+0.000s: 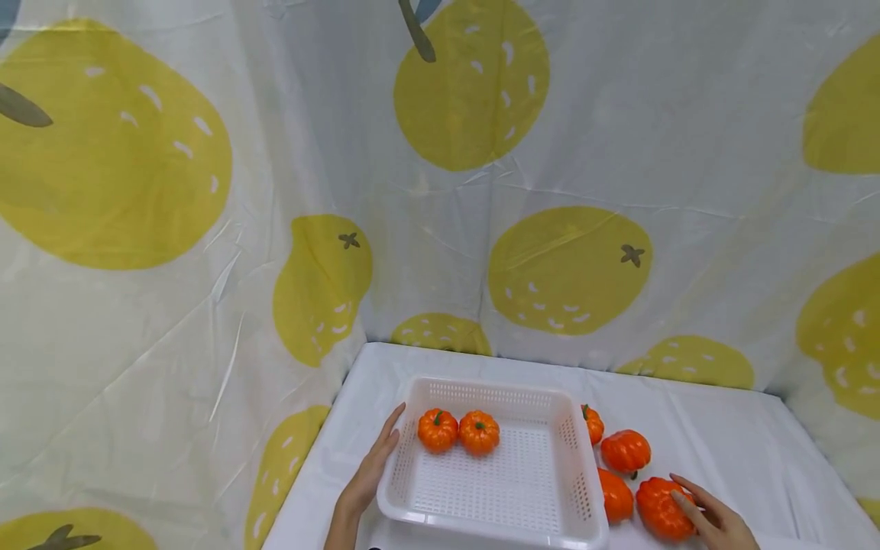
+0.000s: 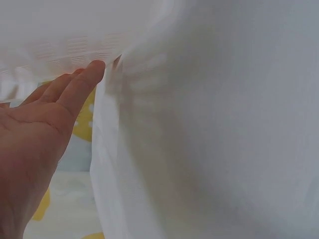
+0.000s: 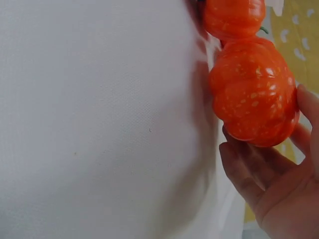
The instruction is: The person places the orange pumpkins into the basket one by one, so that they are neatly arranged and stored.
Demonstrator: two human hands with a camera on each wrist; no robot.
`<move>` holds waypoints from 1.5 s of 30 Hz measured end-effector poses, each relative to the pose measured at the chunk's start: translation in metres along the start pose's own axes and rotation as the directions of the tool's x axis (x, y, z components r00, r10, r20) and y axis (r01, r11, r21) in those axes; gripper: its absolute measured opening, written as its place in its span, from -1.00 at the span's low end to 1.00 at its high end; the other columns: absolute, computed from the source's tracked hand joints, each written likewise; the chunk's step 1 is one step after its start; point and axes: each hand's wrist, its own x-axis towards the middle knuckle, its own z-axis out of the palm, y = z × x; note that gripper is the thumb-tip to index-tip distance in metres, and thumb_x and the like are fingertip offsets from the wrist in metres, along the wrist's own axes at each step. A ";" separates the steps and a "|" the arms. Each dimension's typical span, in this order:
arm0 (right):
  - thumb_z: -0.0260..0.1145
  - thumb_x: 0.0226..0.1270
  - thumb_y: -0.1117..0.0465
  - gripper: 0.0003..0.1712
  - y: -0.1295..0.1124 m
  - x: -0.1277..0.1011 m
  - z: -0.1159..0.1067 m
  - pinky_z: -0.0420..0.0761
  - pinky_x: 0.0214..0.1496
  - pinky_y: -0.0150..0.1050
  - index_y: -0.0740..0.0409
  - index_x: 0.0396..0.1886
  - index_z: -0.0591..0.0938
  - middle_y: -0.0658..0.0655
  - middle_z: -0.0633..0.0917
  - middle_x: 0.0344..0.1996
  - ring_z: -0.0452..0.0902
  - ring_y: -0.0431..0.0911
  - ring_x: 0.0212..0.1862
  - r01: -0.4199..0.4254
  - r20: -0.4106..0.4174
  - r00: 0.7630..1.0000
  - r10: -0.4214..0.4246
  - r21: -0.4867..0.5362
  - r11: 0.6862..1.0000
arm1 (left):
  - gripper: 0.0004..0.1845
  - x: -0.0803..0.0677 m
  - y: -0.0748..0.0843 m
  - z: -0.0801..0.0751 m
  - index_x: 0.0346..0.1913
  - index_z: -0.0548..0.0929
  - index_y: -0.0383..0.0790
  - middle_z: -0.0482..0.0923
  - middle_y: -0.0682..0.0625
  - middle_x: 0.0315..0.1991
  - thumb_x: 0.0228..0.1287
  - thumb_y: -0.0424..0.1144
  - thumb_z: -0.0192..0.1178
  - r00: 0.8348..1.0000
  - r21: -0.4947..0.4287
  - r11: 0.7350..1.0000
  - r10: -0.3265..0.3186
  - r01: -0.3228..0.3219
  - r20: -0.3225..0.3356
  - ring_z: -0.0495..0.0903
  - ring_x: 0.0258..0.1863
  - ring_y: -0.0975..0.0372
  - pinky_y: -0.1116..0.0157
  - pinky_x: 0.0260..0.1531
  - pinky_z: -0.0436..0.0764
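A white mesh basket [image 1: 491, 388] stands on the white-covered table and holds two small orange pumpkins [image 1: 438, 429] side by side near its far left. My left hand [image 1: 371, 473] lies flat with straight fingers against the basket's left wall; the left wrist view shows the left hand [image 2: 45, 124] with its fingertips touching the basket wall [image 2: 60, 50]. Right of the basket, my right hand [image 1: 715, 523] grips the nearest orange pumpkin [image 1: 656, 504]. In the right wrist view the right hand [image 3: 269, 189] has fingers and thumb cupped round this pumpkin [image 3: 254, 94].
Three more orange pumpkins [image 1: 626, 451] lie on the table between the basket and the held one; one of them [image 3: 232, 17] touches it. A cloth printed with yellow fruit [image 1: 571, 267] hangs close behind and to the left. The table's edge [image 1: 302, 466] runs along the left.
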 end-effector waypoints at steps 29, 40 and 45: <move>0.10 0.35 -0.57 0.26 -0.003 -0.011 0.001 0.70 -0.07 0.04 0.37 0.59 0.11 0.64 0.24 0.40 0.41 0.45 0.19 -0.006 0.024 1.000 0.006 0.020 1.000 | -0.40 -0.003 0.002 0.001 0.65 -0.02 0.40 -0.28 -0.05 0.73 0.66 0.23 -0.31 1.000 0.018 1.000 0.006 -0.006 0.001 -0.30 0.68 -0.24 -0.49 0.47 -0.24; 0.14 0.28 -0.61 0.38 -0.006 -0.010 0.003 0.63 0.18 0.29 0.46 0.57 0.04 0.67 0.23 0.36 0.28 0.54 0.27 -0.041 -0.058 0.997 0.043 0.040 0.998 | -0.40 -0.001 -0.001 0.000 0.65 -0.01 0.41 -0.27 -0.03 0.73 0.65 0.23 -0.30 1.000 0.006 1.000 0.003 -0.003 0.004 -0.32 0.69 -0.22 -0.48 0.47 -0.28; 0.11 0.31 -0.60 0.37 -0.005 -0.012 0.002 0.67 0.06 0.24 0.49 0.56 0.01 0.69 0.21 0.36 0.31 0.54 0.24 -0.042 0.004 0.999 0.042 0.010 0.999 | -0.40 -0.002 0.000 -0.001 0.65 -0.01 0.40 -0.27 -0.02 0.74 0.66 0.22 -0.31 1.000 0.002 1.000 0.006 -0.006 0.004 -0.31 0.69 -0.21 -0.48 0.48 -0.29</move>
